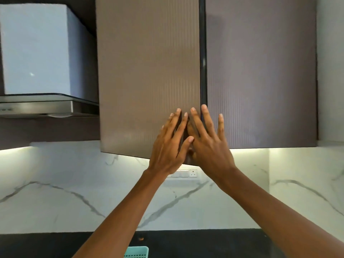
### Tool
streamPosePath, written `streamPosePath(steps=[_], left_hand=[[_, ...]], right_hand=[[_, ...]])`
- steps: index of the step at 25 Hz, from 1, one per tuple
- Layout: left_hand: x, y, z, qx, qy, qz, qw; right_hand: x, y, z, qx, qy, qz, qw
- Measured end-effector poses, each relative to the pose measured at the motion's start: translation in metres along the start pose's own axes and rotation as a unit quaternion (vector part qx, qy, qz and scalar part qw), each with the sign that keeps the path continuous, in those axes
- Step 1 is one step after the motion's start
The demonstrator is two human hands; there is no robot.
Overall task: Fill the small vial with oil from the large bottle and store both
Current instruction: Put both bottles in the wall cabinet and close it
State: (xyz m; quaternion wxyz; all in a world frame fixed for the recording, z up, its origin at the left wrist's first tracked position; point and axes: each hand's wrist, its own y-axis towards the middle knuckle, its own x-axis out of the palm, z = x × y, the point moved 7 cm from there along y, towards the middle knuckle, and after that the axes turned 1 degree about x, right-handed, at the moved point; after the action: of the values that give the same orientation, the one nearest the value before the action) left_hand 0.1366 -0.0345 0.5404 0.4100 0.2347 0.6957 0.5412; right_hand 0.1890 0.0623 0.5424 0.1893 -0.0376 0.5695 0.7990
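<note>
Two bare hands are pressing on the overhead cupboards in the single head view, both spread flat and gripping nothing. The left hand (pixel 168 146) is lying with its fingers fanned on the lower right corner of the brown ribbed left cabinet door (pixel 147 71), and the right hand (pixel 208 144) is bridging the dark gap onto the matching purplish right door (pixel 260 71). The left door's bottom edge is sitting lower and slanting, so it is probably slightly ajar; flat palms at the free edge suit pushing it shut, though the wide lens makes that hard to judge.

Neither the small vial nor the large oil bottle is showing anywhere; they may be behind these doors, which would place the task at its storing end. Below, the white veined marble backsplash (pixel 74 192) is running down to the black counter (pixel 204 243), where a teal plastic basket (pixel 136 252) is peeking in. A steel chimney hood (pixel 37 105) is hanging to the left.
</note>
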Motion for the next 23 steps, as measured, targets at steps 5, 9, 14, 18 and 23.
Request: streamPosePath(steps=[5, 9, 14, 18, 23], left_hand=[[0.047, 0.018, -0.025, -0.022, 0.059, -0.034, 0.997], [0.078, 0.017, -0.065, -0.04, 0.164, -0.104, 0.98], [0.102, 0.015, -0.103, -0.066, 0.206, -0.141, 0.966], [0.117, 0.016, -0.119, -0.051, 0.223, -0.117, 0.966], [0.136, 0.02, -0.135, -0.027, 0.245, -0.098, 0.964]], right_hand=[[0.053, 0.007, 0.021, 0.025, 0.025, -0.027, 0.999], [0.092, 0.014, 0.026, 0.04, 0.054, -0.066, 0.996], [0.147, 0.025, 0.035, 0.038, 0.08, -0.086, 0.992], [0.178, 0.033, 0.041, 0.039, 0.086, -0.064, 0.993], [0.205, 0.035, 0.042, 0.043, 0.087, -0.063, 0.993]])
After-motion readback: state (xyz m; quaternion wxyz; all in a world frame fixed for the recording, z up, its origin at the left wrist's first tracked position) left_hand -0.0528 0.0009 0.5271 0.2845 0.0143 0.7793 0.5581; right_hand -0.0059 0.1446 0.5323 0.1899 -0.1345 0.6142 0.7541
